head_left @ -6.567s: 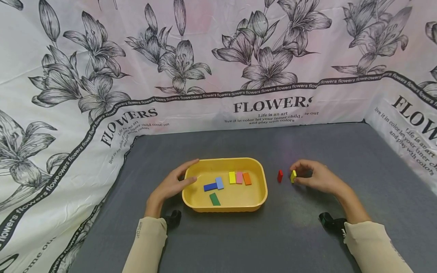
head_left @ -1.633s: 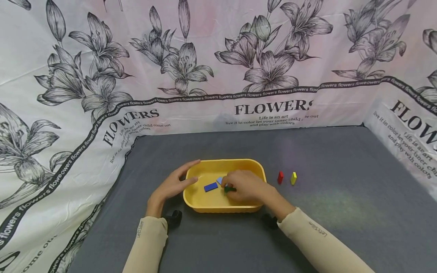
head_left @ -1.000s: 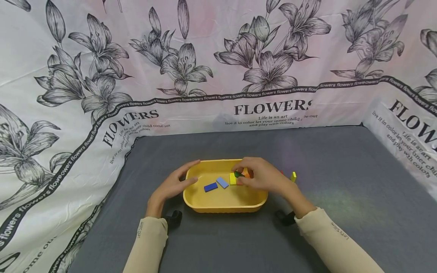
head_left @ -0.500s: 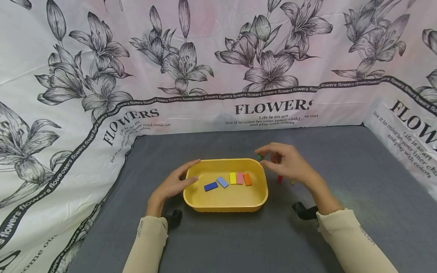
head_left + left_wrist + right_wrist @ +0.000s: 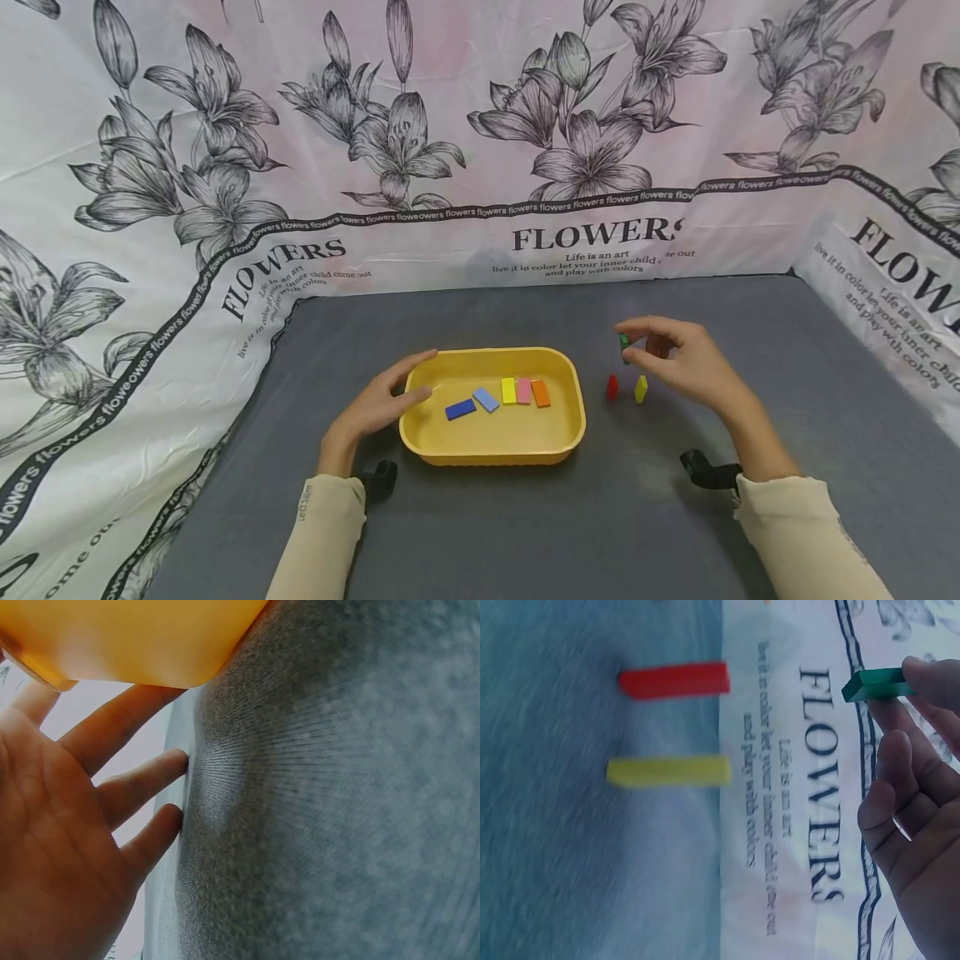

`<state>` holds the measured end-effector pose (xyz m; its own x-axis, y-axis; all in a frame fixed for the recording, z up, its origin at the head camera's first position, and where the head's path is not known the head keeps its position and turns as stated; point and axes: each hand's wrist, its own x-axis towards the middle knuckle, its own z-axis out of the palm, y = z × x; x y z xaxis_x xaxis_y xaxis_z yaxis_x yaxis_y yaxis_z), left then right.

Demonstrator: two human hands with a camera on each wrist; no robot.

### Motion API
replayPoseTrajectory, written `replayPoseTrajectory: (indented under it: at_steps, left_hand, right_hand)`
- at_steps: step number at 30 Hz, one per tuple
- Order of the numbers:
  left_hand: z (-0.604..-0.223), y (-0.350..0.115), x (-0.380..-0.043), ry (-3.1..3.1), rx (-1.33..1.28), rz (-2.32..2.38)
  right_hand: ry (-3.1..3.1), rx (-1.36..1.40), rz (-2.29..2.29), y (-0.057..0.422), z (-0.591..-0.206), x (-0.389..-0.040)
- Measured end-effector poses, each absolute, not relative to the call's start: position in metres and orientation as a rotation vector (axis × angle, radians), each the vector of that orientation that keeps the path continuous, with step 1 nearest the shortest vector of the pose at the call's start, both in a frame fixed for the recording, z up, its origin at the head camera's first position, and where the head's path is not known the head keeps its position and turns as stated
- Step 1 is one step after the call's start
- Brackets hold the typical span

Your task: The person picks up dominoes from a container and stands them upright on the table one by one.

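Note:
My right hand (image 5: 686, 358) pinches a small green block (image 5: 624, 346) between thumb and fingertips, raised over the table to the right of the tray. Just below it, a red block (image 5: 612, 387) and a yellow block (image 5: 641, 389) stand on end, side by side with a gap; the right wrist view shows the pair upright as well. My left hand (image 5: 369, 407) rests at the left end of the yellow tray (image 5: 487, 440), thumb over the rim. In the left wrist view its fingers (image 5: 142, 784) stretch out fairly straight beneath the tray's side.
Inside the tray lie a dark blue block (image 5: 460, 409), a light blue block (image 5: 486, 400), a yellow block (image 5: 508, 391), a pink block (image 5: 523, 391) and an orange block (image 5: 540, 393). A flower-printed cloth (image 5: 420, 250) borders the grey table (image 5: 525, 533) behind and at the sides.
My right hand stood the yellow block beside the red one, then took the green block from the tray and carried it right. The light blue block has turned. The left hand stays at the tray.

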<state>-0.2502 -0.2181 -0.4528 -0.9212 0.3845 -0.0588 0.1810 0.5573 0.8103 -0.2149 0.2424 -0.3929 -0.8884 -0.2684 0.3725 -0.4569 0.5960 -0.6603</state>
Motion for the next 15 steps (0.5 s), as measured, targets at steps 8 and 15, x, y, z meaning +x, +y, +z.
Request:
replayPoseTrajectory:
  at_steps: [8, 15]
  left_hand:
    - [-0.453, -0.217, -0.25, 2.569, 0.473, 1.292]
    - [-0.453, -0.218, -0.25, 2.573, 0.471, 1.29]
  right_hand:
    - [-2.654, 0.49, 1.15, 0.268, -0.404, -0.21]
    - [-2.704, 0.466, 1.189, 0.284, -0.416, -0.212]
